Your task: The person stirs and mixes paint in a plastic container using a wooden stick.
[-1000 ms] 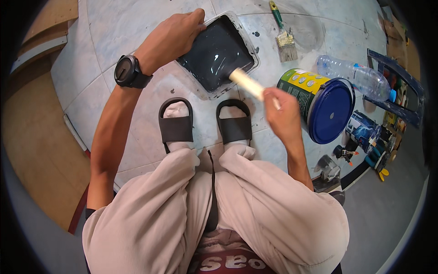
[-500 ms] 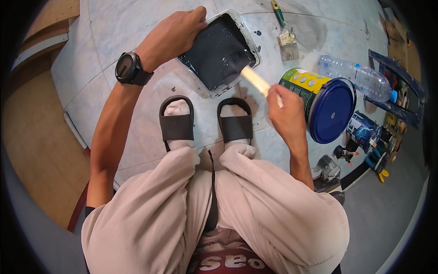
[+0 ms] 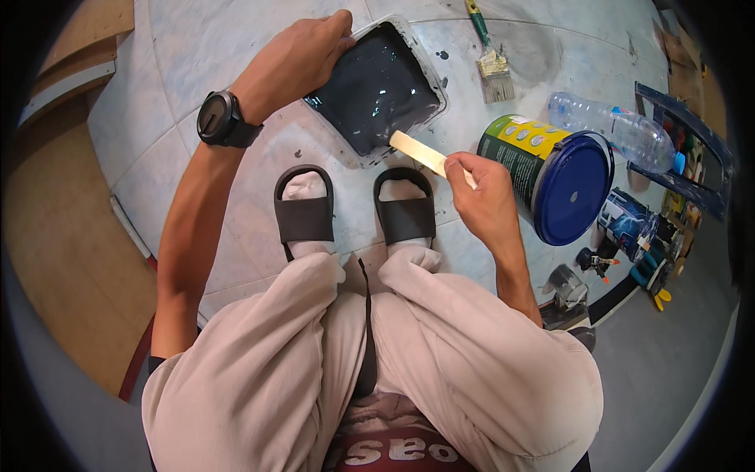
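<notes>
A white rectangular tub (image 3: pixel 429 59) of dark, glossy paint (image 3: pixel 373 90) sits on the tiles beyond my feet. My left hand (image 3: pixel 318 51) grips its left rim, with the fingertips partly hidden behind the hand. In my right hand (image 3: pixel 484 193) is a flat wooden stick (image 3: pixel 421 153), held near its end between thumb and fingers. The stick's far end reaches the tub's near right corner, where its tip is dark and blends with the paint. A wristwatch (image 3: pixel 224 118) is on my left wrist.
Right of the tub lie a used paintbrush (image 3: pixel 494 67), a paint bucket with a blue lid (image 3: pixel 574 189) and a clear plastic bottle (image 3: pixel 613 130). Farther right are a dark blue frame (image 3: pixel 692 157) and several small cans and tools. A wooden panel (image 3: pixel 71 259) stands at left.
The stick has swung from the middle right of the paint toward the tub's near corner, my right hand shifting slightly nearer and left. My left hand stays on the rim.
</notes>
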Available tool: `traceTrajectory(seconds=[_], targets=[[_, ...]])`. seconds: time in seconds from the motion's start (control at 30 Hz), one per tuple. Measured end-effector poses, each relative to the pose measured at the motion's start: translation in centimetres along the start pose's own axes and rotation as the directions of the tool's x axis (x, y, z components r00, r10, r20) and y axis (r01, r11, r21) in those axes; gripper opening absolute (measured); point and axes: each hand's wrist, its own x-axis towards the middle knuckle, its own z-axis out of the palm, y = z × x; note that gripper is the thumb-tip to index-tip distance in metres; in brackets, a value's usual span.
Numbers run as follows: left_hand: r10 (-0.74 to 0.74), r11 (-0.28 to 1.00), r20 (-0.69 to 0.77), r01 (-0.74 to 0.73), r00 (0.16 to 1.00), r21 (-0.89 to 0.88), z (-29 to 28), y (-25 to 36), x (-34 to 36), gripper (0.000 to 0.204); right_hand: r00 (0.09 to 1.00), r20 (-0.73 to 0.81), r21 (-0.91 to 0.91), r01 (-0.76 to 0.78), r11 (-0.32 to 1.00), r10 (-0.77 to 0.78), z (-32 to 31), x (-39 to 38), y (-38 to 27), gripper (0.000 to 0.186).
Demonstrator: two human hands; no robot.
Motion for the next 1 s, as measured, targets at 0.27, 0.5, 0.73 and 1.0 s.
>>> traceTrajectory(seconds=[0.27,0.5,0.73,1.0], targets=[[-0.016,1.0,-0.006,0.016,1.0,-0.006,0.1,0.0,0.1,0.009,0.982,-0.186,-0.034,0.014,0.999,-0.02,0.4,0.2,0.8,0.025],[-0.015,1.0,-0.012,0.015,1.0,-0.002,0.2,-0.2,0.1,0.011,0.977,-0.214,-0.035,0.002,0.999,-0.01,0.1,0.2,0.1,0.024],[0.037,0.999,-0.019,-0.037,0.999,-0.018,0.1,0.2,0.4,0.012,0.992,-0.122,-0.08,0.005,0.997,-0.015,-0.3,-0.1,-0.4,0.025],[0.013,1.0,-0.004,-0.013,1.0,-0.002,0.2,-0.1,0.1,0.012,0.994,-0.085,-0.193,0.05,0.98,-0.068,-1.1,0.9,-2.3,0.027]])
